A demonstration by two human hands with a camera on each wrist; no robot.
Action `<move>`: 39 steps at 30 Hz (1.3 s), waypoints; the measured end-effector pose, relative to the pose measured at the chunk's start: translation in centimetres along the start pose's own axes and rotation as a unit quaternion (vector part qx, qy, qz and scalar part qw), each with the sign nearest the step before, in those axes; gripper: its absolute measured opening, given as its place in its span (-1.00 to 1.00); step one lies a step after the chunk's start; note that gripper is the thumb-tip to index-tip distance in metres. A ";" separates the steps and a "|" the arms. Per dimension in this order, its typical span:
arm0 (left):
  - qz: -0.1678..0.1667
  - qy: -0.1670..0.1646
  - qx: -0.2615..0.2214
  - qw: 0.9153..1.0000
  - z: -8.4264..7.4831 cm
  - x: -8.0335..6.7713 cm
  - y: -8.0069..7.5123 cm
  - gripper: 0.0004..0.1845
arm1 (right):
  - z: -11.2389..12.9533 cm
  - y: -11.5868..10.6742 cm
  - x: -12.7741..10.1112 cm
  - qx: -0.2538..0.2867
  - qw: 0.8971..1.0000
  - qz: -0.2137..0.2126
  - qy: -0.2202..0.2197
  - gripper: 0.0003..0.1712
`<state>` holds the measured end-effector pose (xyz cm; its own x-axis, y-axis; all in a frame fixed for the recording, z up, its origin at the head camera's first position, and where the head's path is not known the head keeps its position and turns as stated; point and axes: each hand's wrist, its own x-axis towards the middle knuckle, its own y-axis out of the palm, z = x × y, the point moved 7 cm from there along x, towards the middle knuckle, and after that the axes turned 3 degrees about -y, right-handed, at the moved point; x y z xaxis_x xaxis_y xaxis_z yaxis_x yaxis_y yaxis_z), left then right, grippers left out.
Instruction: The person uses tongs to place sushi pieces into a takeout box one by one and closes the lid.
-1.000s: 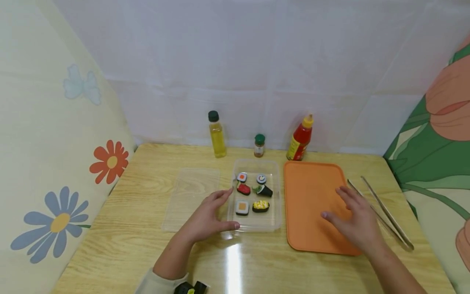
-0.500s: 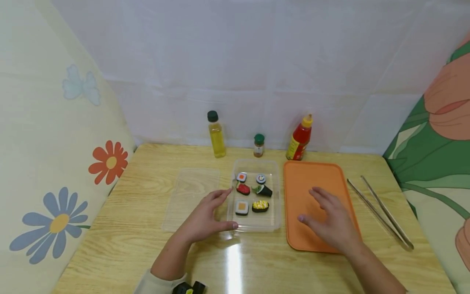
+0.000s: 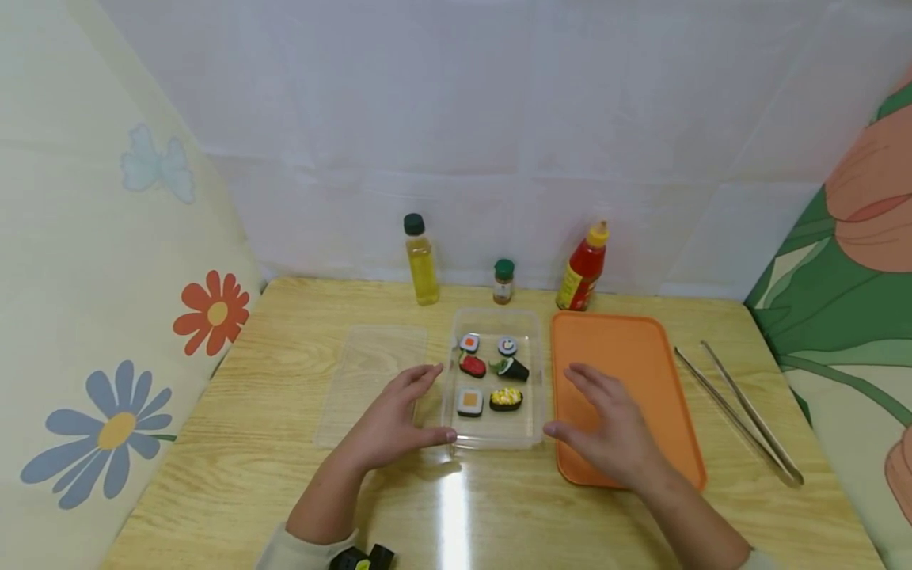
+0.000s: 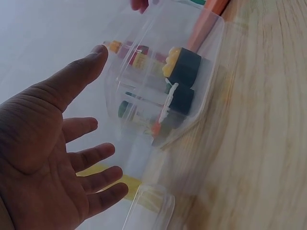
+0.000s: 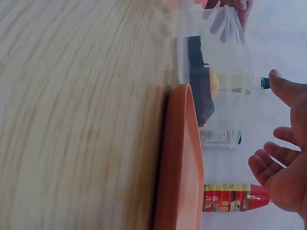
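Observation:
A clear plastic box (image 3: 536, 372) sits mid-table with several toy sushi pieces (image 3: 492, 376) inside; it also shows in the wrist views as the clear box (image 4: 201, 76) and the clear box (image 5: 230, 72). My left hand (image 3: 399, 416) rests open against the box's left side, thumb by the near corner, fingers spread. My right hand (image 3: 606, 431) hovers open over the left part of the orange tray (image 3: 641, 356), thumb close to the box's right near corner. Neither hand holds anything.
A clear lid (image 3: 370, 384) lies left of the box. Metal tongs (image 3: 741, 412) lie right of the tray. An oil bottle (image 3: 420, 261), a small spice jar (image 3: 503, 283) and a red sauce bottle (image 3: 583, 269) stand along the back wall.
My right hand has moved left across the orange tray, from near the tongs to beside the clear box. My left hand has stayed by the box's left side.

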<state>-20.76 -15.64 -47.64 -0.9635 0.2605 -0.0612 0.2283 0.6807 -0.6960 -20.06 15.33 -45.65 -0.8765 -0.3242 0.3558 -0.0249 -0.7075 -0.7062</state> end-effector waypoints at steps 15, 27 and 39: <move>-0.021 -0.021 0.003 1.000 2.0 -2.0 -2.3 0.14 | 3.9 3.5 1.6 0.032 0.999 0.032 -0.001 -0.03; -0.058 -0.026 0.014 0.998 3.7 -4.4 -5.9 0.15 | 8.2 6.4 2.4 0.068 0.994 0.066 -0.046 -0.04; -0.077 -0.086 0.034 0.993 7.1 -7.1 -8.8 0.16 | 11.9 9.4 2.3 0.076 0.987 0.105 -0.099 -0.04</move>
<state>-16.95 -28.33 -46.10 -0.9972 0.0317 -0.0671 0.0714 0.6545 -0.7527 -16.62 0.42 -44.20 -0.7434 -0.5793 0.3344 0.2331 -0.6930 -0.6823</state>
